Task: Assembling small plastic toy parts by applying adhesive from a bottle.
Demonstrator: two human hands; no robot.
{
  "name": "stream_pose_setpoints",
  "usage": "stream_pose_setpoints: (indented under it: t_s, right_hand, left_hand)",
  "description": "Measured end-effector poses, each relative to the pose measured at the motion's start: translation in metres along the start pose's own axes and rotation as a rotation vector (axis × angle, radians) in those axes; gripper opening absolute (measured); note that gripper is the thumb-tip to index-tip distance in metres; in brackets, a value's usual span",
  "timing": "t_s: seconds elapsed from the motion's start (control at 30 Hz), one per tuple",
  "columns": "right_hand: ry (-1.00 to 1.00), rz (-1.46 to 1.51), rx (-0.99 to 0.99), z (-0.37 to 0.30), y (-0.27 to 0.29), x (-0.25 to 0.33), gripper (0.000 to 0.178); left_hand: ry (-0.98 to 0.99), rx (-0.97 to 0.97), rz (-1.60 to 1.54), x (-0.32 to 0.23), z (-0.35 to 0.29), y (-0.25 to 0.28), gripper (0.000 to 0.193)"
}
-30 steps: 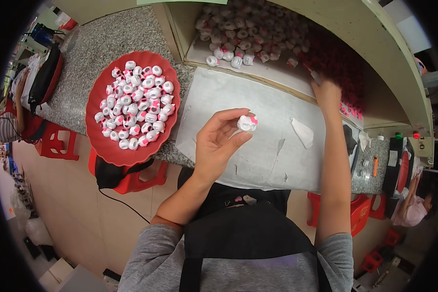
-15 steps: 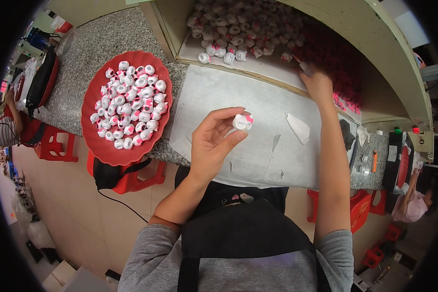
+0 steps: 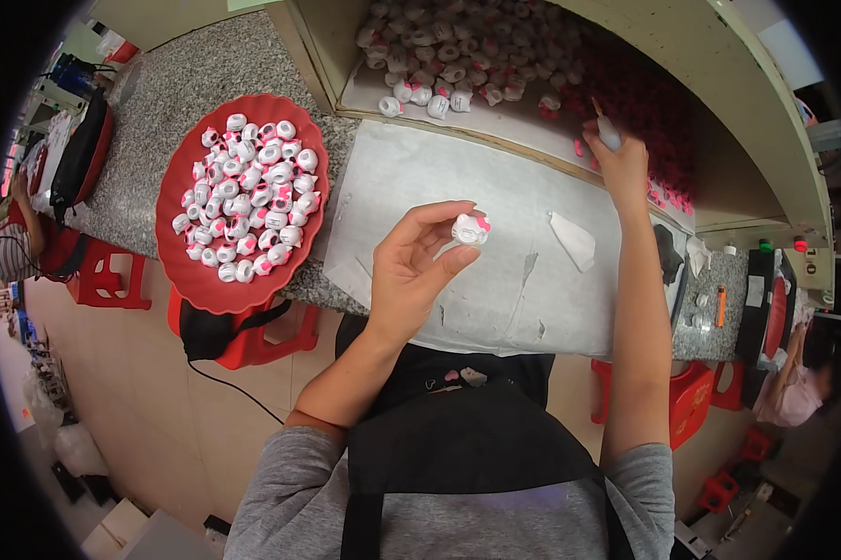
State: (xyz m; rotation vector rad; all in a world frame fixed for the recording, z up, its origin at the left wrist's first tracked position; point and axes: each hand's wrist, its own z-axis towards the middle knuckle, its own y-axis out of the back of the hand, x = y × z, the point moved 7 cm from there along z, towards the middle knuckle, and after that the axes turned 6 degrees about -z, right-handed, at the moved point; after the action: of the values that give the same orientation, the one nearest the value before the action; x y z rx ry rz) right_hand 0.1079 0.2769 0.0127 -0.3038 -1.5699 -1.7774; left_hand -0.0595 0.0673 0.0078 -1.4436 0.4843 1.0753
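Note:
My left hand (image 3: 409, 271) pinches a small white cat-head figurine (image 3: 470, 231) with a pink bow, held upright between thumb and fingers above the white paper sheet (image 3: 476, 308). Over the shelf's front edge, my right hand (image 3: 624, 166) is closed around a small white bottle (image 3: 609, 136) with a thin orange-looking tip that points away from me. That tip is beside a dark-lit heap of small pink pieces (image 3: 649, 121); whether it touches one I cannot tell. Left of it on the shelf, several white cat-head figurines (image 3: 439, 103) lie piled up.
A red scalloped tray (image 3: 173, 266) of similar figurines stands left on the granite counter (image 3: 224, 70). A folded white scrap (image 3: 572, 243) lies on the sheet. An orange stick (image 3: 721, 306) lies at right. The shelf's upper board (image 3: 756, 103) overhangs my right hand. Another person (image 3: 787, 387) sits far right.
My right hand has moved a little right with the bottle, whose tip now points more straight away from me over the pink pieces. The left hand with the figurine has barely shifted.

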Motion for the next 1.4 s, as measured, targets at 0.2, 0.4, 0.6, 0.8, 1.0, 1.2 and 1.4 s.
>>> stream_pose_setpoints:
  t_s: [0.2, 0.4, 0.6, 0.8, 1.0, 1.2, 1.4]
  right_hand:
    - [0.109, -0.2, 0.027, -0.006, 0.007, 0.012, 0.017]
    - [0.349, -0.296, 0.106, -0.032, 0.002, 0.031, 0.019]
    - [0.466, -0.242, 0.074, -0.048, 0.005, 0.032, 0.024]
    - [0.229, 0.107, -0.121, -0.085, 0.039, 0.06, 0.013]
    - [-0.197, 1.007, 0.218, -0.14, 0.007, 0.084, 0.01]
    - [-0.244, 1.155, 0.295, -0.147, -0.009, 0.084, 0.01]
    - [-0.24, 1.116, 0.261, -0.147, -0.007, 0.074, 0.011]
  left_hand:
    - [-0.011, -0.019, 0.006, -0.003, 0.0, 0.003, 0.035]
    - [-0.006, -0.03, 0.0, -0.001, 0.001, 0.006, 0.034]
    - [-0.013, -0.047, -0.038, -0.001, 0.002, 0.01, 0.033]
    - [-0.053, -0.003, 0.022, -0.001, -0.002, 0.001, 0.033]
    - [-0.174, 0.107, 0.19, -0.003, -0.005, -0.017, 0.032]
    - [-0.249, 0.213, 0.388, -0.006, -0.009, -0.032, 0.03]
    - [-0.225, 0.238, 0.446, -0.003, -0.011, -0.039, 0.027]
